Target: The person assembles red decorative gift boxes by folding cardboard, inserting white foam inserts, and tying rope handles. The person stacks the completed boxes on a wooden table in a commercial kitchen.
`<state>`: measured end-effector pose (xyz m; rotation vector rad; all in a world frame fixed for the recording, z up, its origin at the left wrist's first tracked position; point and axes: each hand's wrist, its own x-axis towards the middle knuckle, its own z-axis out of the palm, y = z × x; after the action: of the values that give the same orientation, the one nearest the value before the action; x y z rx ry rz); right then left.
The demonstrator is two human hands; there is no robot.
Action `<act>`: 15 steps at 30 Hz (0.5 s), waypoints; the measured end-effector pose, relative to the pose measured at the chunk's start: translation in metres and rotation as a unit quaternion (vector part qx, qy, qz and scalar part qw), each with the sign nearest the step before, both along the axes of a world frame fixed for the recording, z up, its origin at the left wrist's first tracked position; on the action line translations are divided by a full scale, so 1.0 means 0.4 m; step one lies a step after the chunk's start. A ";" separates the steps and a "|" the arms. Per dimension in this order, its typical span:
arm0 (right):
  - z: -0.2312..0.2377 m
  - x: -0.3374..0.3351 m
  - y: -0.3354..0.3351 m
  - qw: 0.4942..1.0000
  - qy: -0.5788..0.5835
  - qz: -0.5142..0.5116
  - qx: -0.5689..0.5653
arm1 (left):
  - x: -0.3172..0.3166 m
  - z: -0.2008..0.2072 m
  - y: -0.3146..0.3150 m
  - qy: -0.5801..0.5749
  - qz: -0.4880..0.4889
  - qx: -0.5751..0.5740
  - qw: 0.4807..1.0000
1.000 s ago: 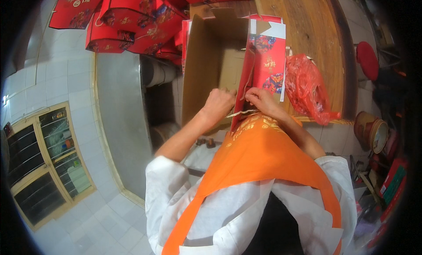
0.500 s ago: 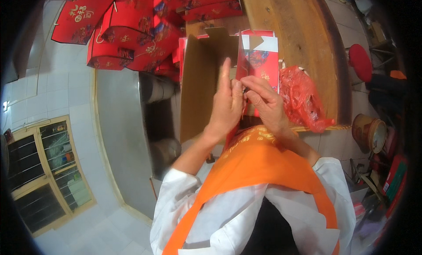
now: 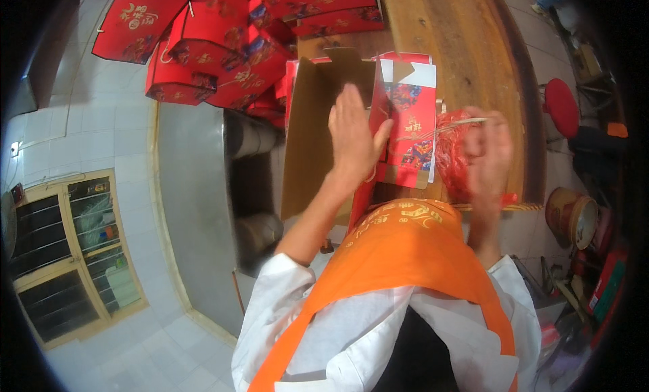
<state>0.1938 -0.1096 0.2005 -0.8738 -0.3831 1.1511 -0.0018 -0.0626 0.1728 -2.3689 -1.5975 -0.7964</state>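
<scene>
In front of me stands an open gift box, with a plain brown cardboard inside and a red outside. My left hand reaches over its right wall. The fingers are stretched out inside the box, and the thumb spreads apart across the wall's edge. To the right, my right hand is smeared by motion. Its fingers look closed on a thin pale cord that stretches left toward the box wall. Beneath the cord lies a red plastic bag; what it contains is hard to make out.
Flat red printed box sheets lie beside the box on the wooden table. Several finished red gift boxes with cord handles are piled at far left. Right of the table are a red stool and a bucket.
My right hand has left the box wall and swung right over the bag, drawing the cord out. The left hand has opened its fingers and no longer meets the right.
</scene>
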 end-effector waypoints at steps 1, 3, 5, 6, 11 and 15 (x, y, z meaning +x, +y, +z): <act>-0.002 0.057 -0.002 1.000 -0.005 0.008 0.010 | -0.031 -0.013 0.005 -0.020 -0.009 -0.182 0.983; -0.022 0.149 -0.007 0.999 -0.002 0.001 0.037 | -0.090 -0.016 0.009 -0.066 -0.031 -0.522 0.850; -0.042 0.206 -0.004 0.997 0.017 -0.035 0.067 | -0.142 0.006 0.006 -0.047 -0.095 -0.447 0.888; -0.052 0.224 -0.008 0.997 -0.002 -0.049 0.055 | -0.165 0.062 0.009 -0.054 -0.108 -0.458 0.881; -0.102 0.256 -0.027 0.994 -0.052 -0.087 -0.036 | -0.294 0.303 0.039 0.175 -0.175 -0.503 0.828; -0.165 0.215 -0.009 0.994 -0.070 -0.025 -0.076 | -0.373 0.215 0.055 0.284 -0.235 -0.342 0.864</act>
<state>0.2798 -0.1131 0.1346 -1.0964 -0.3893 1.0852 -0.1509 -0.0404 0.2588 -3.1047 -1.1599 0.5322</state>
